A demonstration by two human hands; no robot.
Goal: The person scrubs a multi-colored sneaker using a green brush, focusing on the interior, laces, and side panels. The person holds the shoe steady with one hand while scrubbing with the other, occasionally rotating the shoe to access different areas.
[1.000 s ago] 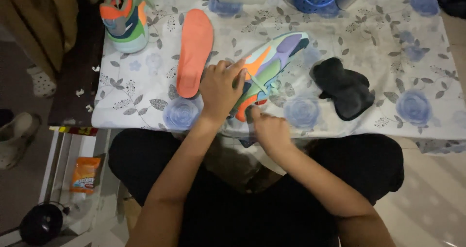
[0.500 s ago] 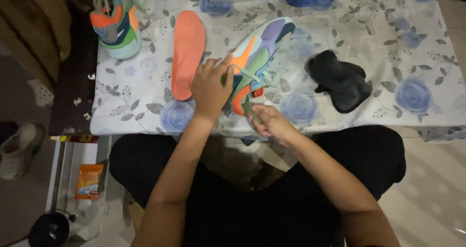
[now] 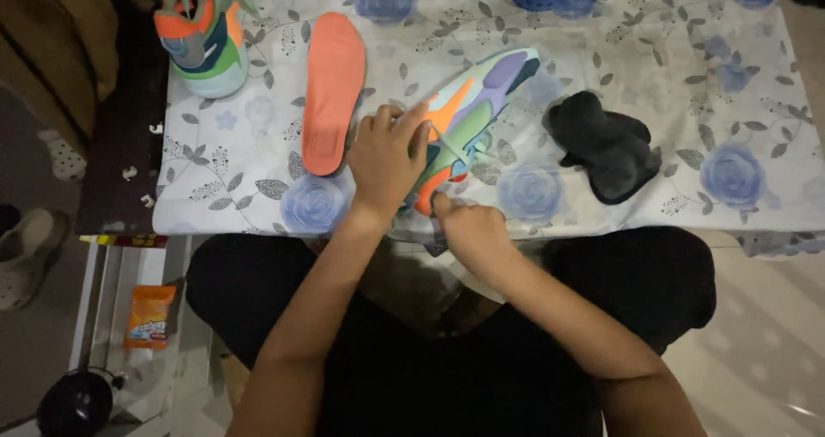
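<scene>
Two hands share one multicoloured sneaker (image 3: 477, 106) lying on its side at the bench's (image 3: 601, 24) near edge: your left hand (image 3: 388, 158) presses flat over its heel end to steady it, while your right hand (image 3: 464, 226) pinches a pale green lace (image 3: 449, 143) taut. The orange insole (image 3: 331, 89) lies just beside it; the sneaker's opening is hidden under your palm, and the second sneaker (image 3: 202, 29) is cut off at the top.

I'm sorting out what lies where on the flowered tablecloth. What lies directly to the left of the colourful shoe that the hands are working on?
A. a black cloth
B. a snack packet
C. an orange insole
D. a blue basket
C: the orange insole lies flat just left of the colourful shoe, beside the left hand.
</scene>
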